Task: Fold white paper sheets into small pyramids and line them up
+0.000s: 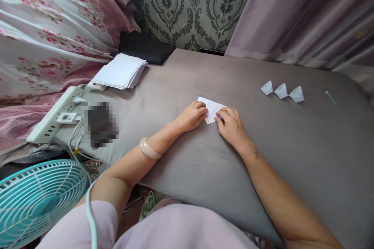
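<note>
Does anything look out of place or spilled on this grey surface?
No spill or damage shows. A thin green stick lies loose and slanted beyond the neat row of three folded white papers, so it seems stray. The stack of white paper sheets looks slightly untidy, its right-hand edges fanned unevenly.

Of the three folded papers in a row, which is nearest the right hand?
The leftmost folded paper, farthest from the green stick; the middle one and rightmost one sit farther from the right hand.
</note>
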The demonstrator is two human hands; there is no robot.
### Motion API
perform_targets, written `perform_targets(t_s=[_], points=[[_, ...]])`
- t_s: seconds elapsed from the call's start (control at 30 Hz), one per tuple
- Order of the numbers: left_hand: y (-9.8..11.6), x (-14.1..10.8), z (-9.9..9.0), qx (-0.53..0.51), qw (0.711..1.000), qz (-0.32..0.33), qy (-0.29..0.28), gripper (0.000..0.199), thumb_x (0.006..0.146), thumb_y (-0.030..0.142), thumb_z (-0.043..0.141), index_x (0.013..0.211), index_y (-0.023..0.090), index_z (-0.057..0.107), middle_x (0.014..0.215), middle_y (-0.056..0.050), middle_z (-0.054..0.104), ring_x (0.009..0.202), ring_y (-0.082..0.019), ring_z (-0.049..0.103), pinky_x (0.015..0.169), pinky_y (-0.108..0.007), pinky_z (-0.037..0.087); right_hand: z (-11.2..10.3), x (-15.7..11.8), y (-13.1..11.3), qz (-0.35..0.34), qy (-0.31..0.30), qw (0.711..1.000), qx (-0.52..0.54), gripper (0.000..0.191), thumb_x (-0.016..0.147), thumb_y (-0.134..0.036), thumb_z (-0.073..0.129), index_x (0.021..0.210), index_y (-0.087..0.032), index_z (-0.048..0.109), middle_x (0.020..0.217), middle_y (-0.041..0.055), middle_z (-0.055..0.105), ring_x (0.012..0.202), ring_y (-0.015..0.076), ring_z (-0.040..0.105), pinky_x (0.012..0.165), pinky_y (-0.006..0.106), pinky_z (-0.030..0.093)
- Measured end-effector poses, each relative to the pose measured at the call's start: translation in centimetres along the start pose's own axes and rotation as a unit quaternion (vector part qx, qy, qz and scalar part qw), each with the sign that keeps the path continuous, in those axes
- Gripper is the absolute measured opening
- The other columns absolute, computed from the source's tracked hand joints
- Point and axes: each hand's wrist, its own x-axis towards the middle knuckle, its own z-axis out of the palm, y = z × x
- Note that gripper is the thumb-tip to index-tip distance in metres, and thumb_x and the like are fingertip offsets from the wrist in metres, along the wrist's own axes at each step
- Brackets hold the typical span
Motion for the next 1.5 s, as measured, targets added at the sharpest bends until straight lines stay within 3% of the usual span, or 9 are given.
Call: perform_targets(t_s=[0.37,0.57,0.7,1.03,1.5], points=[[1.3,0.1,-0.2,0.023,0.998,0.036,-0.041,0.034,0.099,0.025,0.034,0.121,0.017,0.058,0.129,-0.011,0.057,0.116,-0.021,0.051,0.100,-0.038,0.045,-0.1,-0.5,-1.1,0.010,-0.006,0.999,-0.037,0.028,0.094,-0.024,0.041,0.099,-0.018,0.069,0.110,0.0117,0.062,0.104,0.0263,0.052,0.085,0.038,0.047],[1.3,0.1,-0.1,0.037,0.996,0.048,-0.063,0.034,0.099,0.029,0.034,0.118,0.017,0.060,0.129,-0.008,0.059,0.114,-0.022,0.051,0.100,-0.036,0.045,-0.4,0.6,1.9,0.029,0.004,0.999,0.017,0.025,0.091,-0.026,0.046,0.095,-0.022,0.071,0.105,0.0087,0.065,0.098,0.0234,0.056,0.088,0.040,0.048],[1.3,0.1,0.0,0.046,0.996,0.045,-0.061,0.033,0.099,0.029,0.035,0.119,0.018,0.058,0.131,-0.008,0.058,0.114,-0.022,0.050,0.100,-0.037,0.045,-0.6,1.1,4.0,0.087,0.053,0.995,-0.011,0.034,0.087,-0.032,0.052,0.116,-0.019,0.065,0.114,0.0128,0.061,0.106,0.0281,0.052,0.095,0.046,0.044],[1.1,0.2,0.2,0.071,0.994,0.058,-0.061,0.033,0.098,0.028,0.037,0.121,0.014,0.057,0.130,-0.010,0.057,0.110,-0.023,0.050,0.098,-0.037,0.045,-0.6,1.4,4.7,0.098,-0.002,0.995,0.001,0.035,0.090,-0.033,0.046,0.117,-0.024,0.066,0.115,0.0112,0.060,0.107,0.0278,0.052,0.093,0.047,0.044],[1.4,0.2,-0.1,0.069,0.994,0.055,-0.063,0.034,0.098,0.028,0.037,0.121,0.012,0.057,0.131,-0.011,0.057,0.110,-0.023,0.049,0.099,-0.037,0.044,-0.2,1.3,4.5,0.087,0.021,0.996,-0.003,0.031,0.089,-0.036,0.052,0.113,-0.024,0.067,0.113,0.0086,0.063,0.105,0.0269,0.053,0.091,0.045,0.043]])
